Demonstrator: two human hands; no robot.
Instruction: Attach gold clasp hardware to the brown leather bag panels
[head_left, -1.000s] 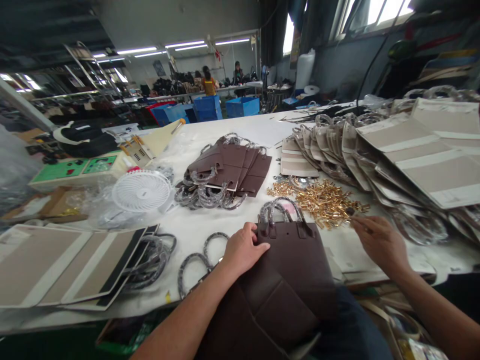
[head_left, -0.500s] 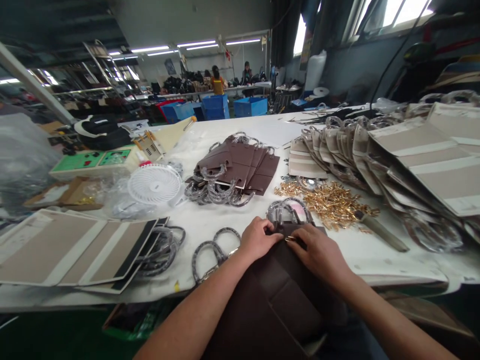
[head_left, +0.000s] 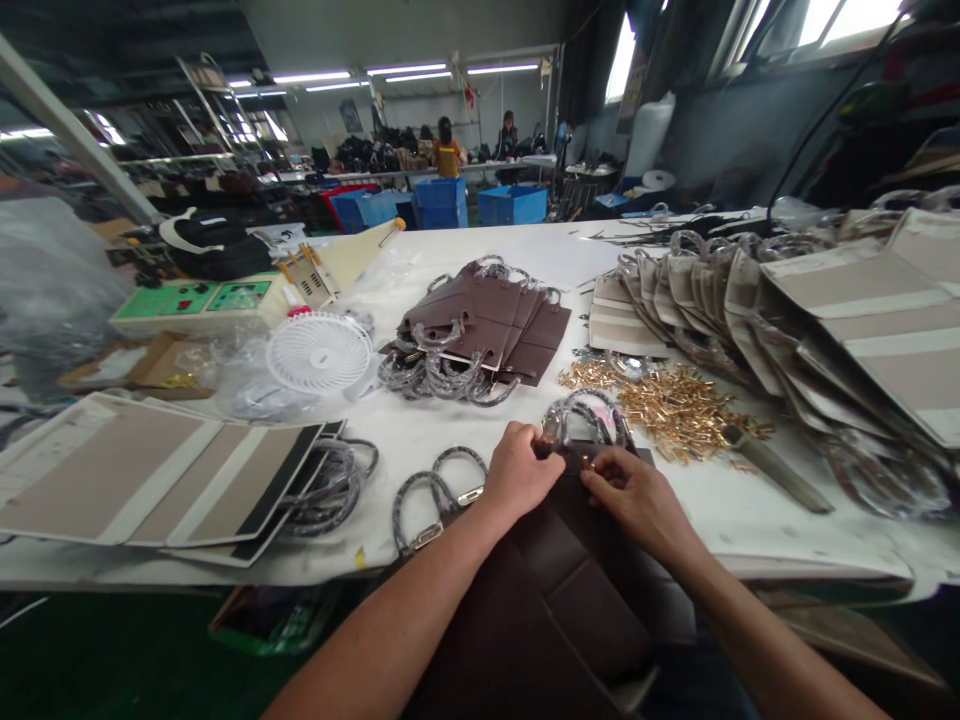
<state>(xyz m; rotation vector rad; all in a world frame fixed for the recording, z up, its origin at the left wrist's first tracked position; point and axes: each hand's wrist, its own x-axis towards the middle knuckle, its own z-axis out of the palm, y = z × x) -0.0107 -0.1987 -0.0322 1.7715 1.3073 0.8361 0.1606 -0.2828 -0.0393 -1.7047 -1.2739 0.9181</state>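
A dark brown handbag panel lies over the table's front edge toward me, with plastic-wrapped handles at its far end and another pair of wrapped handles to the left. My left hand is closed on the panel's far edge, thumb on top. Just right of it, my right hand pinches a small gold metal fitting against the panel near the handle. A heap of similar gold fittings lies beyond my right hand.
Brown bag panels are piled mid-table. Beige-lined panels lie in a stack at left and a bigger stack at right. A white fan stands left of centre. A dark flat-bladed tool rests beside the gold heap.
My right fingers have shifted slightly and now hold the gold fitting more upright at the panel. My left hand keeps its grip. The whole view has moved a little.
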